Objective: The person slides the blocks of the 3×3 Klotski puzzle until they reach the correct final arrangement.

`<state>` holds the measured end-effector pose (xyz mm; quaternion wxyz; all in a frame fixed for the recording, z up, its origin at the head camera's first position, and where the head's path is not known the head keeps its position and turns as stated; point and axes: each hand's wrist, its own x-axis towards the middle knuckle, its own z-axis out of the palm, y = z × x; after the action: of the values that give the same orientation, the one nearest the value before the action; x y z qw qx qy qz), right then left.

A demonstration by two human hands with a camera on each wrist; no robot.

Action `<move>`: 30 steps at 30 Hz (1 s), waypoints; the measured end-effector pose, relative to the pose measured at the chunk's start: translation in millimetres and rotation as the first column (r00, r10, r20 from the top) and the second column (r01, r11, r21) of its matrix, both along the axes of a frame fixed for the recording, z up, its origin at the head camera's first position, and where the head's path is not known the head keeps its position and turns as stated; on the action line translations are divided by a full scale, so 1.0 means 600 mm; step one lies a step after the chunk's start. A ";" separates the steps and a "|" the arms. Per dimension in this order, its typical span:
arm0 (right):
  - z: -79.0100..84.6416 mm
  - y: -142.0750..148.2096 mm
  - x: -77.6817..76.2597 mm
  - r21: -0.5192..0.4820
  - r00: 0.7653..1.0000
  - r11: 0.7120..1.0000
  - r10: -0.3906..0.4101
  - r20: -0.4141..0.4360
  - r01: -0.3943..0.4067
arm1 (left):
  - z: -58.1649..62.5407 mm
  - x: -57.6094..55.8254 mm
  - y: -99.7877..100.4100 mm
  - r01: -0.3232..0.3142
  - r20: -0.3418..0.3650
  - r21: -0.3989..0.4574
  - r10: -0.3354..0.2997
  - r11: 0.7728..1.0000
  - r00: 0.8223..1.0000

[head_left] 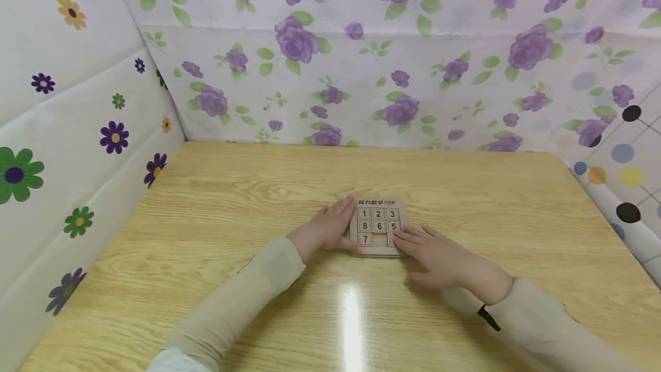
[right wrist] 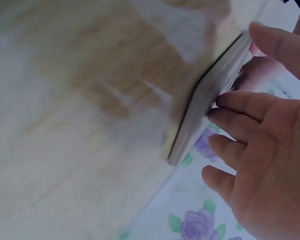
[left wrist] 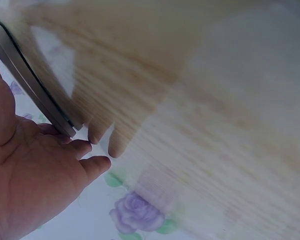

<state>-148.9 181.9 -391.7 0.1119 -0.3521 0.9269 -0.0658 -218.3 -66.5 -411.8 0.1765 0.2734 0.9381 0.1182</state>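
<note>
A wooden number sliding puzzle [head_left: 383, 252] lies flat on the table. Its tiles read 1, 2, 3, then 8, 6, 5, with 7 at the lower left and a gap beside it. My left hand [head_left: 330, 228] lies along the puzzle's left side, fingers extended near the far corner and thumb at the near-left corner. Straight fingers of my right hand [head_left: 446, 262] touch its lower right, covering most of the corner tile [head_left: 391, 240]. Both wrist views show only the puzzle's edge; in the right one, the hand [right wrist: 270, 135] has its fingers spread beside that edge.
The wood-grain table [head_left: 248, 188] extends around the puzzle. A cloth with purple flowers [head_left: 335, 96] hangs along the far edge. Patterned sheets stand at the left [head_left: 67, 148] and right [head_left: 619, 131]. A light reflection crosses the tabletop in front.
</note>
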 end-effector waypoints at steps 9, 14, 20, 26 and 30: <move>-0.007 -0.011 0.003 -0.015 0.998 0.998 0.053 -0.034 -0.053 | 0.002 0.000 0.000 0.000 -0.001 -0.005 0.000 1.000 1.000; -0.007 -0.028 0.004 -0.008 0.998 0.999 0.054 -0.016 -0.054 | 0.004 0.002 0.001 -0.005 0.001 -0.002 0.005 1.000 1.000; -0.006 -0.027 -0.003 -0.026 0.999 0.999 0.040 0.015 -0.040 | 0.007 0.002 0.001 -0.012 0.004 -0.004 0.012 1.000 1.000; -0.005 -0.008 -0.017 -0.032 1.000 0.999 -0.011 0.007 0.011 | 0.006 0.003 0.001 -0.002 0.006 0.000 0.002 1.000 1.000; -0.006 -0.001 -0.020 -0.029 1.000 0.999 -0.016 0.010 0.016 | 0.005 0.003 0.000 -0.009 0.005 0.004 0.009 1.000 1.000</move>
<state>-160.9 181.2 -395.1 0.1105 -0.3461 0.9280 -0.0820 -216.6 -66.8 -409.1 0.1776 0.2693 0.9387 0.1217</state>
